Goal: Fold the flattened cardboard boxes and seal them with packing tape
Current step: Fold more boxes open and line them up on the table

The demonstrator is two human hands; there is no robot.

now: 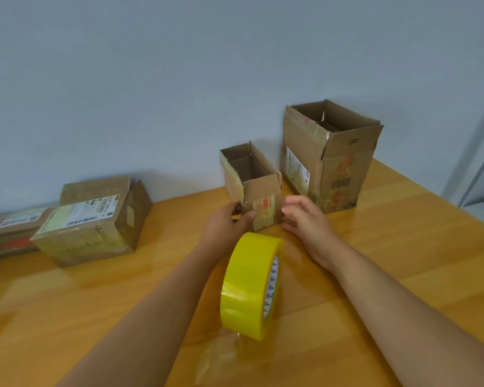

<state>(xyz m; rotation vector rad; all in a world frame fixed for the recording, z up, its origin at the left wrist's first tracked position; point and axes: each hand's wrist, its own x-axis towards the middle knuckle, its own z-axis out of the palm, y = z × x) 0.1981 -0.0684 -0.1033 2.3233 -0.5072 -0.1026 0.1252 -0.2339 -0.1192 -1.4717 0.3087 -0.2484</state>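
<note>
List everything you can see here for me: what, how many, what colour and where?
small open box: one, brown, middle of the table, between both hands
tall open box: one, brown, right of the small one, by the wall
closed boxes: two or three, brown with white labels, far left
tape roll: one, yellow, standing on edge near the camera
table: one, orange-yellow wood
wall: pale grey-blue
left hand: touches the small box's left side
right hand: at its right side
</note>
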